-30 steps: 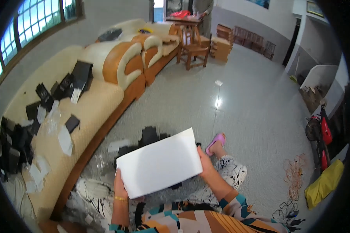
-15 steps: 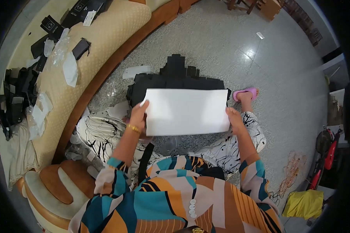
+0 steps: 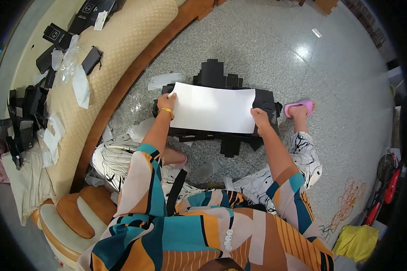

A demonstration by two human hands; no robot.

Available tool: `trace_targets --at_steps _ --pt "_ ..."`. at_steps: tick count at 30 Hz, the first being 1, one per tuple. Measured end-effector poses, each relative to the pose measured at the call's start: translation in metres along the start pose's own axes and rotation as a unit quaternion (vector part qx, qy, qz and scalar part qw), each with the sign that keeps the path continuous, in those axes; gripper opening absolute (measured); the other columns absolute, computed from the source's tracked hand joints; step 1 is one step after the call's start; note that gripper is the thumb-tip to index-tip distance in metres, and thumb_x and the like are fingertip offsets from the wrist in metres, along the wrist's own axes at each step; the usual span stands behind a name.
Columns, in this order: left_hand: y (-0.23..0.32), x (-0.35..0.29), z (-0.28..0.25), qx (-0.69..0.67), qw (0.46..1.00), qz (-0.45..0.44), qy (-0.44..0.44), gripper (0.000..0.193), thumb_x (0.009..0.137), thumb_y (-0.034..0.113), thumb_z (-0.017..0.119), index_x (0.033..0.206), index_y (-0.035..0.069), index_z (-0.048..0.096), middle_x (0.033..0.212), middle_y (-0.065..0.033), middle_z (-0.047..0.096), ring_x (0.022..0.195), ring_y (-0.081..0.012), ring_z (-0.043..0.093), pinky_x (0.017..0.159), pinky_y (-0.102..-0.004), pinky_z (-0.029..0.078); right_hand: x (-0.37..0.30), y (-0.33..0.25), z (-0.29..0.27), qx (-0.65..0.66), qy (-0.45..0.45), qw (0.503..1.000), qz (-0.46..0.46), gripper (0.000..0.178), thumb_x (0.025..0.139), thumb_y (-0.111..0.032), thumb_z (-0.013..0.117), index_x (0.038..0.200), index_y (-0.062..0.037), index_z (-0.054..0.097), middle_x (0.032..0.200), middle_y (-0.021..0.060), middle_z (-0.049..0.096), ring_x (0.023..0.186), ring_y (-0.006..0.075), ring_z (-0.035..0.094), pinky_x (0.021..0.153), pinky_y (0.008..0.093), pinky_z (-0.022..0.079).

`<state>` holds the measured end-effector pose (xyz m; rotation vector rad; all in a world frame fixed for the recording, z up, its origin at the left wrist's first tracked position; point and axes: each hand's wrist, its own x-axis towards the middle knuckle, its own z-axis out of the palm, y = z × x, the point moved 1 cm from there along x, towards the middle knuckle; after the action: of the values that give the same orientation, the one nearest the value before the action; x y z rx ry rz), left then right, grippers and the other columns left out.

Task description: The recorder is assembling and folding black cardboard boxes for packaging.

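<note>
A white rectangular sheet [image 3: 215,108] spans the space between my two hands, above a dark pile of flat black pieces [image 3: 212,72]. My left hand [image 3: 167,104] pinches its left edge, thumb on top, a gold bracelet at the wrist. At the right edge, my right hand [image 3: 260,119] grips it with curled fingers. Black parts stick out beyond the sheet at the far side, on the right and below it. Whether the sheet touches the pile, I cannot tell. What lies directly underneath is hidden.
A cream padded sofa [image 3: 131,40] with wooden trim curves along the left, bearing black boxes [image 3: 58,35], clear plastic and white wrappers. A white strip [image 3: 164,81] lies on the speckled floor beyond the pile. Tangled cords [image 3: 346,207] and a yellow cloth [image 3: 356,242] are at the right.
Both hands have carried the white sheet away from my body, over the black pile. More of the pile's near side now shows. The view has shifted slightly.
</note>
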<state>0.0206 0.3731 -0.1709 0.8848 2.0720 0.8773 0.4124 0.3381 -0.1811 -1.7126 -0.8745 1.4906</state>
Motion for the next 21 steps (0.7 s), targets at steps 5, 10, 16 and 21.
trace_targets --at_steps 5,10,16,21 --pt "0.032 -0.042 -0.002 0.316 0.913 0.189 0.173 0.055 0.071 0.026 0.066 0.121 0.01 0.048 0.12 -0.016 0.047 0.11 -0.0306 0.045 0.085 -0.0407 0.039 0.008 0.0 0.017 -0.021 0.021 1.0 0.006 0.02 0.083 -0.02 0.055 0.084 -0.0005 0.061 0.07 -0.0008 0.054 0.064 0.0085 0.045 0.057 0.028 0.037" --pt "0.037 -0.088 0.038 0.39 0.846 0.364 -0.002 0.075 0.072 0.044 0.061 0.135 0.019 0.029 0.142 -0.0173 0.017 0.131 -0.0342 0.014 0.097 -0.0635 0.013 0.009 -0.004 0.025 -0.05 0.006 0.999 -0.017 0.019 0.084 -0.019 0.054 0.085 -0.0011 0.061 0.07 -0.0009 0.054 0.064 0.0086 0.045 0.058 0.028 0.037" --pt "0.042 -0.095 0.044 0.445 0.852 0.245 -0.127 0.093 0.063 0.062 0.061 0.138 0.023 0.022 0.145 -0.0143 0.001 0.133 -0.0347 -0.002 0.089 -0.0724 0.01 0.017 -0.003 0.029 -0.074 -0.012 0.997 -0.023 0.018 0.084 -0.017 0.053 0.083 -0.0009 0.06 0.069 -0.0017 0.052 0.064 0.0087 0.044 0.058 0.0277 0.037" --pt "0.025 -0.081 0.045 0.49 0.835 0.138 -0.207 0.1 0.06 0.068 0.058 0.139 0.025 0.013 0.146 -0.0113 -0.004 0.133 -0.0335 -0.005 0.089 -0.0721 0.012 0.018 0.012 0.027 -0.129 0.001 0.992 -0.002 0.016 0.083 -0.017 0.054 0.085 -0.0016 0.058 0.07 0.0021 0.054 0.065 0.0134 0.049 0.061 0.0315 0.04"
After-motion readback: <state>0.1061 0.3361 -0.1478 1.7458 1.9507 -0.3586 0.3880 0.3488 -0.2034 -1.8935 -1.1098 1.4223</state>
